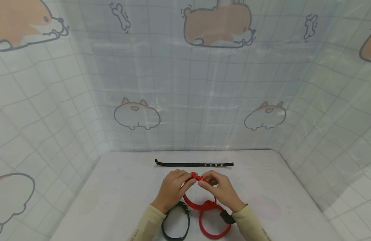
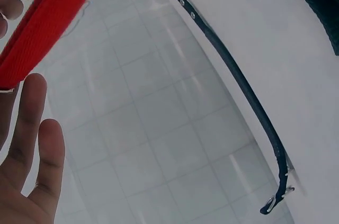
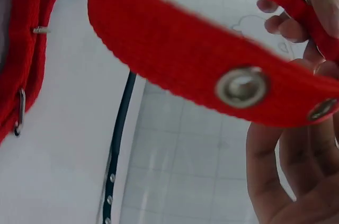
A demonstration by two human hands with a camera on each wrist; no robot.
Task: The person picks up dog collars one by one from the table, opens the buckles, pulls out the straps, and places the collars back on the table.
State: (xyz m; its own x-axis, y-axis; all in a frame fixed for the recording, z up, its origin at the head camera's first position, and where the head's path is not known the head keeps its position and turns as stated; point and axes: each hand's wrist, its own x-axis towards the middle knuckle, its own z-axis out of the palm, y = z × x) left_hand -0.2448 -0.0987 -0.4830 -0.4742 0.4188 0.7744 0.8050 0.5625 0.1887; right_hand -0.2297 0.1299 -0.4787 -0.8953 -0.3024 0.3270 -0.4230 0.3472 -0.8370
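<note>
With your left hand [image 1: 173, 188] and right hand [image 1: 224, 191] both pinching the far side of the red eyeleted collar [image 1: 199, 178] above the table [image 1: 113, 194], you're seemingly mid-buckling, and the next move likely calls for steady tension while seating its end.

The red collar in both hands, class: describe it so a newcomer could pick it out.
Over the white table, find the person's left hand and right hand, close together. Between them they hold a red collar with metal-ringed holes. Unlike the dark loop and the red loop with its black block, this one is held.
</note>
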